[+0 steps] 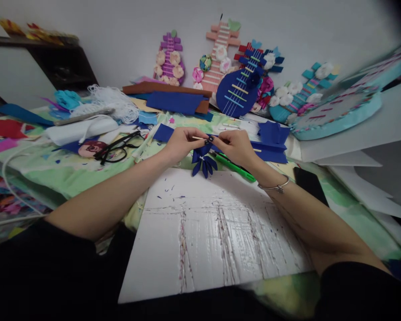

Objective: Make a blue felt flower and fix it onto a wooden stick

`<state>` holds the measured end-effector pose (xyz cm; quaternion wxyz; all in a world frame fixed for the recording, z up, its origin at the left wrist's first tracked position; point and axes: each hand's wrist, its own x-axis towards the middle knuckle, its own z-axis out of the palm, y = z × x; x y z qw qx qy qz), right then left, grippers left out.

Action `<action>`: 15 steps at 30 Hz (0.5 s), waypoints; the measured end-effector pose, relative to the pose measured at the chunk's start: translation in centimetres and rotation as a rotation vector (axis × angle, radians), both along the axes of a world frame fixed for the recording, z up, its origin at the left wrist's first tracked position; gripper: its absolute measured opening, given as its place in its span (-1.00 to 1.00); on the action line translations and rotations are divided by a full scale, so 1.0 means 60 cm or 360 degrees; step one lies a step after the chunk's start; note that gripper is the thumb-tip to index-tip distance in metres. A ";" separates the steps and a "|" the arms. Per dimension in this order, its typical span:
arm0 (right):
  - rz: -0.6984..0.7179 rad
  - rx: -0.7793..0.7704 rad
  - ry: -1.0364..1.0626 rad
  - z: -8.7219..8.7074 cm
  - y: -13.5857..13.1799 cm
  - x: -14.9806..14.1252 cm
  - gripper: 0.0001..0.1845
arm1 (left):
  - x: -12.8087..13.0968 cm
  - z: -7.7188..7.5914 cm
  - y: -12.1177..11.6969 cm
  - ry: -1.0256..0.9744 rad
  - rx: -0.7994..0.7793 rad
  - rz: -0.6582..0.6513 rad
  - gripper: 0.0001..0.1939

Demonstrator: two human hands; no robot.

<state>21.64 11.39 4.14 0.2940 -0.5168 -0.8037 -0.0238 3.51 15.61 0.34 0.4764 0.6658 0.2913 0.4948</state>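
Observation:
My left hand (182,145) is closed, thumb and fingers pinching a thin pale stick (198,138). Its fingertips meet those of my right hand (237,145), which pinches dark blue paper near the stick's end. Just below the fingertips is a dark blue paper flower (204,166) with pointed petals; its upper part is partly hidden by my fingers. A green utility knife (237,168) lies under my right hand, beside the flower. Beneath my forearms is a scored white board (200,236) with scattered blue scraps.
Black glasses (118,149) and a white glue gun (82,131) with a cord lie left. Blue paper (274,145) and a black phone (310,185) are right. Decorated paper instruments, including a blue one (237,91), lean on the wall. White string (112,102) is heaped behind.

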 end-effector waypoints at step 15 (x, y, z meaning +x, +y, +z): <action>-0.0072 -0.0048 0.0233 -0.004 0.004 0.000 -0.62 | 0.005 0.010 -0.014 -0.0034 -0.0074 -0.0068 -0.84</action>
